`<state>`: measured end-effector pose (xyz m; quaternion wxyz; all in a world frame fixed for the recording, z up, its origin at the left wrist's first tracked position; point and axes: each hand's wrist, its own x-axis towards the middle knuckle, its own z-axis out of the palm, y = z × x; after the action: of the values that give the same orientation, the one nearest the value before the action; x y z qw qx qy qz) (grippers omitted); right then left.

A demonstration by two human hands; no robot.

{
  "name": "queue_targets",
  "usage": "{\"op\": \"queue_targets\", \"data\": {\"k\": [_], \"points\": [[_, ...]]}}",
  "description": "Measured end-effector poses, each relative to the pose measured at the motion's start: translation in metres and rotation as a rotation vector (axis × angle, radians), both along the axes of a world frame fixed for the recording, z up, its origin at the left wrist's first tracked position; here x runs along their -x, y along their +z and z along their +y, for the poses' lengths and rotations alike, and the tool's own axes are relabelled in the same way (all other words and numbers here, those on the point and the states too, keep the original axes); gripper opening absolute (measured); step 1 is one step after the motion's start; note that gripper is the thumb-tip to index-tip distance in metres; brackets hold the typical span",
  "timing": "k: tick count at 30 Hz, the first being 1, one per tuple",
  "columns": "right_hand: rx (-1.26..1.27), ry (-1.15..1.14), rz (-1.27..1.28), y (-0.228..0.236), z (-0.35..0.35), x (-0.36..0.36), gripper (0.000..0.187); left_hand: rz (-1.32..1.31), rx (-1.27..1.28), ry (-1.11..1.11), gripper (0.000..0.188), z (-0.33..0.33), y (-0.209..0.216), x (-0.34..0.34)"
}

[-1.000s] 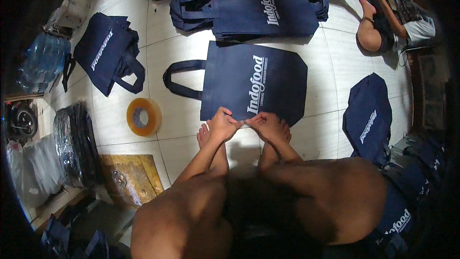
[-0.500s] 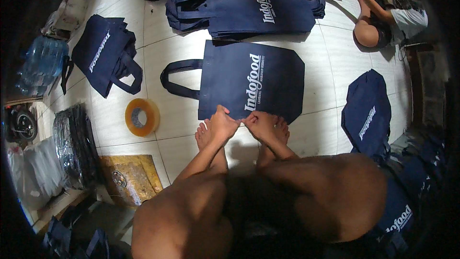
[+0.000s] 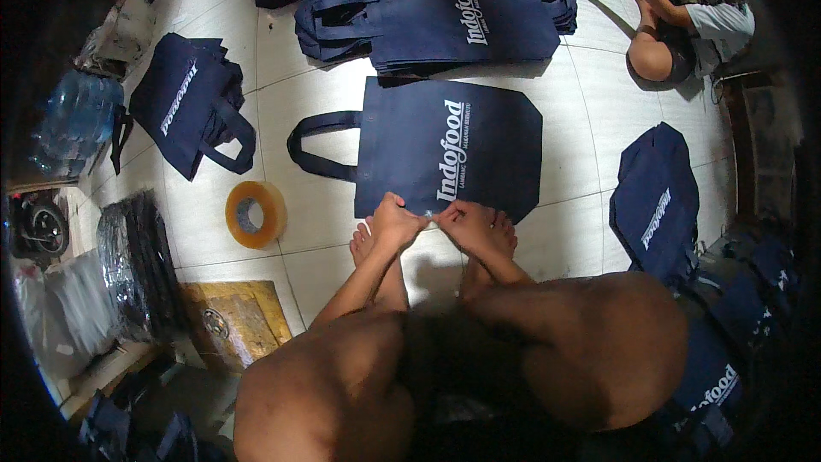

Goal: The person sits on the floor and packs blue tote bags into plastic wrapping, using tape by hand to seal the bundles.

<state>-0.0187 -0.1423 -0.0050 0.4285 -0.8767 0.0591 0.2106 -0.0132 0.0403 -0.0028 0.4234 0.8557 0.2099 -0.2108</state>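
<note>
Both hands, left hand (image 3: 395,224) and right hand (image 3: 469,224), pinch the near edge of a flat navy fabric tote bag (image 3: 449,150). Their fingers are closed tight on it. It lies on the white tiled floor (image 3: 316,231).

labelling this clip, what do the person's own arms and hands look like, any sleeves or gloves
Both forearms are bare, with no sleeves in view. The left hand and right hand wear no gloves; no watch, ring or band is visible on either.

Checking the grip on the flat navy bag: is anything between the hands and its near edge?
Nothing visible. The left hand and right hand both already pinch the near edge of the flat navy bag. The tape roll lies off to the left on the tiled floor, apart from them.
</note>
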Motion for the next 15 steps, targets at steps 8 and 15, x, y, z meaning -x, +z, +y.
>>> {"op": "queue_targets", "data": {"k": [8,15], "points": [[-0.003,0.034,-0.068,-0.011,-0.008,0.003,0.025,-0.011,-0.103,-0.092,0.060,-0.010,0.008,-0.003],[0.016,0.078,-0.064,0.017,-0.004,0.001,0.021,-0.036,-0.099,-0.083,0.060,-0.008,0.009,0.004]]}}
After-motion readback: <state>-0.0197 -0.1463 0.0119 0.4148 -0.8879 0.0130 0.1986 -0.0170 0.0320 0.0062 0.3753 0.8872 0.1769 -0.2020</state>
